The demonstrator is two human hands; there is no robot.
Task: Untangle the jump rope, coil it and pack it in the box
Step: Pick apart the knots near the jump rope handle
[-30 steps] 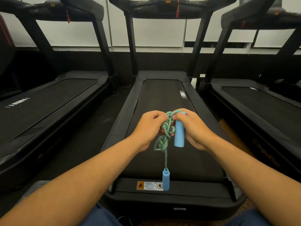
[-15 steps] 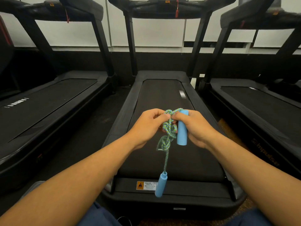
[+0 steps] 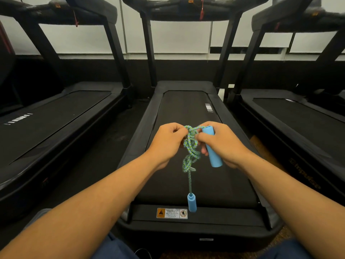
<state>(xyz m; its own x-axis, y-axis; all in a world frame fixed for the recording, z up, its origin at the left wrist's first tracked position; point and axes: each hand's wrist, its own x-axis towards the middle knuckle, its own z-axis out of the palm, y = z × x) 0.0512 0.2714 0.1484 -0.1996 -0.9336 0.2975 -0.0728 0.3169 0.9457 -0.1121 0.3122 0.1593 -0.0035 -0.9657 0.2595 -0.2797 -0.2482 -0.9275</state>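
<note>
Rope (image 3: 190, 146) hangs knotted at frame centre, long axis vertical. One handle (image 3: 192, 202) dangles low, upright; the other handle (image 3: 211, 146) tilts, top toward upper left. Left hand (image 3: 167, 142) pinches the knot's top; right hand (image 3: 221, 144) grips the tilted handle, fingertips on rope. Treadmill (image 3: 205, 184) beneath.

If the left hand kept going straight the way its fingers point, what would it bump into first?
Its curled fingers point right, so the left hand would probably first meet the knotted rope it already pinches, then the right hand holding the blue handle. Depth is hard to judge.
</note>
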